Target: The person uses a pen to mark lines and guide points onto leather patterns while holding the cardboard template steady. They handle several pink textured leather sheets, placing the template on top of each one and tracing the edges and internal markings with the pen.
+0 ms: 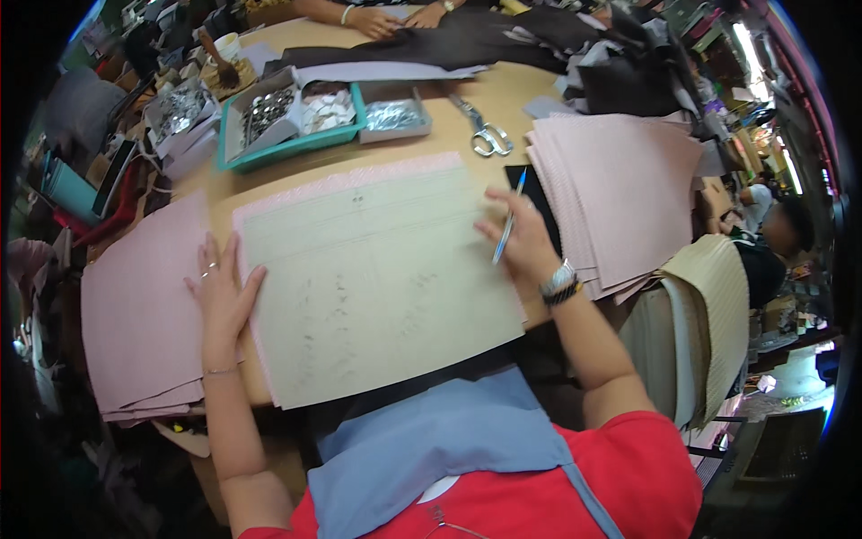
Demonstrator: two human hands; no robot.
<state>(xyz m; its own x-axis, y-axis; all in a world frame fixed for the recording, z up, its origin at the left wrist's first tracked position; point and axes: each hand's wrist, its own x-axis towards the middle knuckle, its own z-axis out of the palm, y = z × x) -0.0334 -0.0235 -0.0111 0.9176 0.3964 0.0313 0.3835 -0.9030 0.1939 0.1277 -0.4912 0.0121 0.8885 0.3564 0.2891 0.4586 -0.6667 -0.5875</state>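
A large cream pattern sheet [386, 287] with faint lines and dark handwritten marks lies in front of me. Beneath it a pink textured sheet [269, 199] peeks out along the far and left edges. My left hand [224, 292] rests with its fingers spread at the left edge of the pattern sheet, next to a pile of pink sheets [144, 305]. In my right hand [530, 238] a blue-and-white pen [510, 218] is held between the fingers, over the right edge of the pattern sheet. A black piece [539, 193] lies partly under that hand.
Metal scissors [483, 130] lie beyond the sheet. Left of them are a small box [392, 117] and a teal tray [292, 148] of small parts. More pink sheets [620, 193] are stacked at right. Across the table, another person's hands [373, 22] touch dark material [431, 49].
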